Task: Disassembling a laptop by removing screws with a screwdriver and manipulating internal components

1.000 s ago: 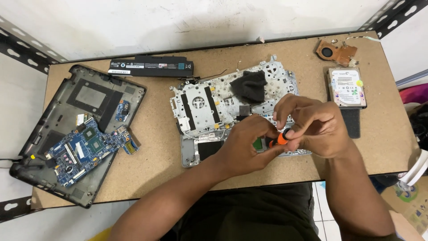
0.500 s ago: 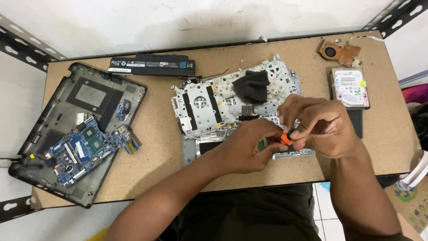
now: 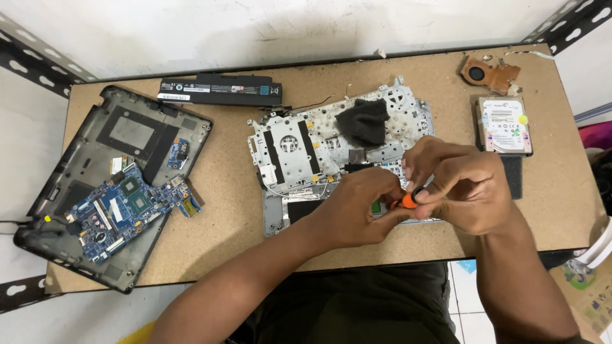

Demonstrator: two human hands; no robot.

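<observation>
While both hands pinch it | orange screwdriver (image 3: 408, 200) between fingers (image 3: 428, 191)

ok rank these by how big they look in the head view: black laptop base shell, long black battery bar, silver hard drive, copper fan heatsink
1. black laptop base shell
2. long black battery bar
3. silver hard drive
4. copper fan heatsink

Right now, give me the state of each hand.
Left hand: closed on the orange-handled screwdriver.
Right hand: closed, pinching the same screwdriver's handle end.
</observation>
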